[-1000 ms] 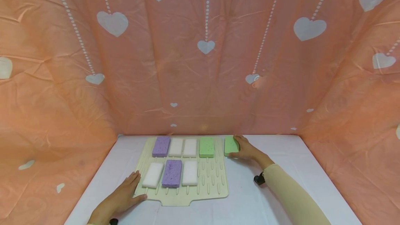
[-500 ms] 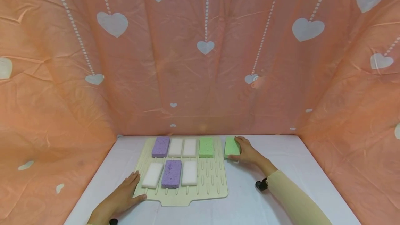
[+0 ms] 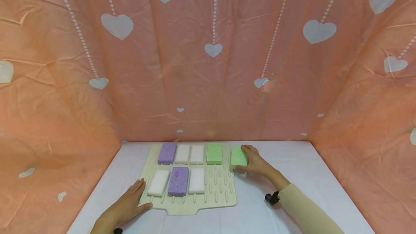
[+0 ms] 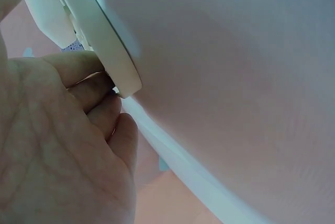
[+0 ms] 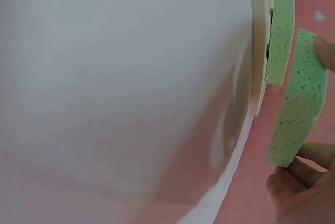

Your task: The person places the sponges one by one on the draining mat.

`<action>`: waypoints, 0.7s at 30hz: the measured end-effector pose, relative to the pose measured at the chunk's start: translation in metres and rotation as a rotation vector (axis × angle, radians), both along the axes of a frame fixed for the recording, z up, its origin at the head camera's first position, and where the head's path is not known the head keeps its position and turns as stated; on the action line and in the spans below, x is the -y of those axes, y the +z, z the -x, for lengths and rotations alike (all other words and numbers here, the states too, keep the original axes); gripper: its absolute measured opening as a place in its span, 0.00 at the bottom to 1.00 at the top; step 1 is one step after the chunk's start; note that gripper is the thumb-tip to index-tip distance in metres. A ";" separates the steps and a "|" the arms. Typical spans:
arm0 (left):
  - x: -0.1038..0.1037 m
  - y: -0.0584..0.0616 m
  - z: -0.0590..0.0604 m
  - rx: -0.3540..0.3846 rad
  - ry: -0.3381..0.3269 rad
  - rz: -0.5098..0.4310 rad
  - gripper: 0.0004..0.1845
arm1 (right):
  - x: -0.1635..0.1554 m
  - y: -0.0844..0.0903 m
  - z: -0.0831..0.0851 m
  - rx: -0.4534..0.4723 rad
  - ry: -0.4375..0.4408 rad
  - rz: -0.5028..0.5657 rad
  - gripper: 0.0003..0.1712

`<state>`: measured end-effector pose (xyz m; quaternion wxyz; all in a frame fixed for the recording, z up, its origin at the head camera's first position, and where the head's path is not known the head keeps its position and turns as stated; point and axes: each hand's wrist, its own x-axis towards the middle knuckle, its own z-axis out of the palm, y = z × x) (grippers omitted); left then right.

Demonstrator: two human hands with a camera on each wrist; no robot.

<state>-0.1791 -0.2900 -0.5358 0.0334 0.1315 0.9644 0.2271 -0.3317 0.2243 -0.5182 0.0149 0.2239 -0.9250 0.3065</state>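
- Right hand (image 3: 255, 160): fingers and thumb pinch a green sponge (image 3: 238, 155) by its edges. The right wrist view shows this sponge (image 5: 297, 101) lifted off the white tabletop (image 3: 292, 161) and tilted, fingertips at its upper and lower ends.
- Position of the held sponge: at 3 o'clock of the cream ridged mat (image 3: 221, 190), just beside the mat's right edge and slightly overlapping it in the head view.
- Left hand (image 3: 128, 203): lies flat, fingers straight, at 7 o'clock of the mat, with fingertips against the mat's rim (image 4: 112, 67). It grips nothing and serves to steady the mat.
- Far row on the mat, from 9 toward 3 o'clock: a purple sponge (image 3: 167, 153), two white sponges (image 3: 190, 154), a second green sponge (image 3: 214, 153).
- Near row: a white sponge (image 3: 158, 183), a purple sponge (image 3: 178, 181), a white sponge (image 3: 196, 180). The slot at 5 o'clock, under the second green sponge, lies bare.
- Judged good practice: keep the pinch light so that the soft foam does not bend, level the sponge before lowering it, align its long side with the ridges, and keep it clear of the neighbours. The left hand's pressure on the rim should prevent the mat from sliding.
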 end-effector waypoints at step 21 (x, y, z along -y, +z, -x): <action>0.006 -0.011 0.005 0.021 0.020 -0.051 0.57 | 0.032 0.001 -0.042 -0.020 0.116 0.025 0.62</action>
